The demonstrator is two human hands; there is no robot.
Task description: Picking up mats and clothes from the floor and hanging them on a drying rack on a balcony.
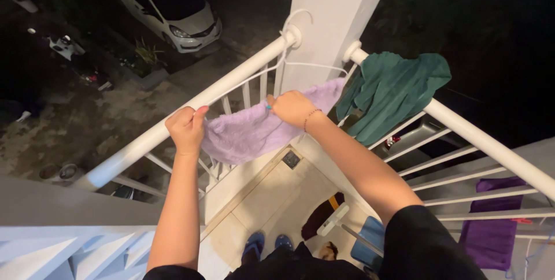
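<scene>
Head view, only one I've got. My left hand (pixel 186 130) sits left of centre, fingers curled tight, pinching the left edge of a lilac cloth (pixel 254 130) against or just over the white railing (pixel 173 124) that runs diagonally from lower left up to the pillar (pixel 332 8) at top centre. My right hand (pixel 292 108) is at mid-frame, fingers closed on the cloth's top edge; a small teal clip (pixel 269 107) shows at the knuckles, can't tell if it's clamped yet. The cloth hangs stretched between both hands along a thin white cord (pixel 312 65) tied off near the pillar, sagging in the middle. Right of it, a green shirt (pixel 399 89) is draped over the second rail (pixel 485 141), upper right. A purple cloth (pixel 491 234) hangs on the lower bars, bottom right. Far below, upper left, a white car (pixel 167 5) on dark ground. Bottom centre: tiled floor (pixel 277 199), my blue slippers (pixel 266 244), a mop head (pixel 332 219). My read on doing this well: keep the top edge taut between both pinches, get the fold square over the cord before letting go with either hand, and keep the weight inboard, since anything dropped goes over the railing to the ground.
</scene>
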